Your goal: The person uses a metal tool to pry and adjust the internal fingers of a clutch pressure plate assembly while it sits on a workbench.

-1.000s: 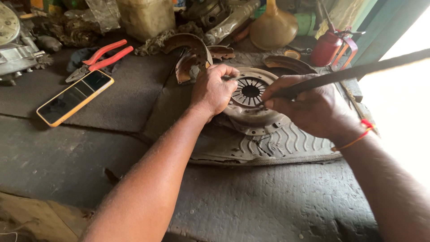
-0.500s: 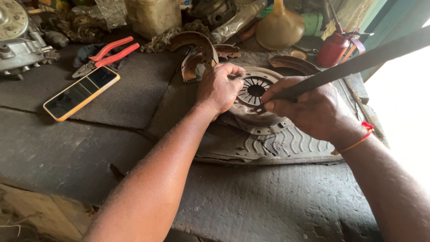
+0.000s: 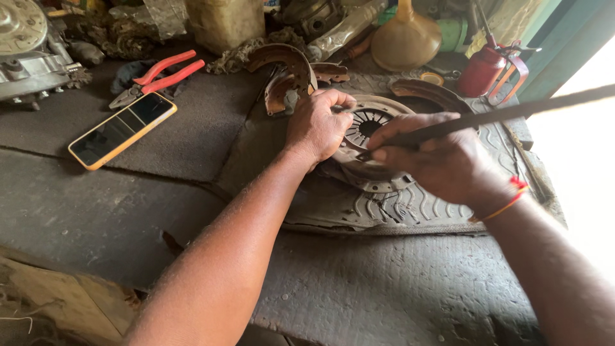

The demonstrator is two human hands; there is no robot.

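The workbench [image 3: 192, 211] was the largest item: dark, gritty, cluttered along the far edge. On it lay a ribbed rubber mat [image 3: 410, 211], and on the mat sat the round clutch pressure plate [image 3: 368, 131], rusty, w/ a slotted centre hub, approx. mid-frame, partly covered by both hands.

Behind it: curved brake shoes [image 3: 288, 70], a tan funnel [image 3: 405, 38] and a red oil can [image 3: 482, 67]. Left of the plate, well apart: a phone w/ orange case [image 3: 122, 129], screen up, and red-handled pliers [image 3: 157, 77] just beyond it.

The left hand [image 3: 317, 125] rested on the plate's left rim, fingers curled and pressed together over the edge, clamping the plate down. The right hand [image 3: 442, 163] was closed round a long dark rod [image 3: 506, 115], thumb and fingers pinching it near the lower end; the rod ran up and out to the right, tip touching the plate near the hub.

Procedure note (judgement): keep the left hand's wt. on the rim so the plate cannot rock on the mat; seat the rod tip squarely before applying force; keep the left fingers clear of the tip's path, as a slip would run toward them. Exact tip contact point was hidden by the fingers.
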